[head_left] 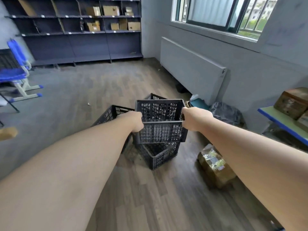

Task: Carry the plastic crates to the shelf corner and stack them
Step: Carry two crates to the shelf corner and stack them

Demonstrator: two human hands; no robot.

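Observation:
I hold a black slatted plastic crate (160,130) up off the floor, its open top facing me. My left hand (135,121) grips its left rim and my right hand (193,119) grips its right rim. Below it on the wooden floor rests a second black crate (158,156), turned at an angle. A third black crate (110,115) sits to the left, partly behind my left forearm. A corner of another crate (154,96) shows behind the held one. The dark blue shelf unit (86,45) stands at the far wall, meeting the grey wall at the corner (142,54).
A blue chair (18,72) stands at the left. A cardboard parcel (215,165) lies on the floor at the right, near a black bag (226,112). A table with a blue edge (283,124) carries boxes at far right. A radiator panel (191,69) lines the right wall.

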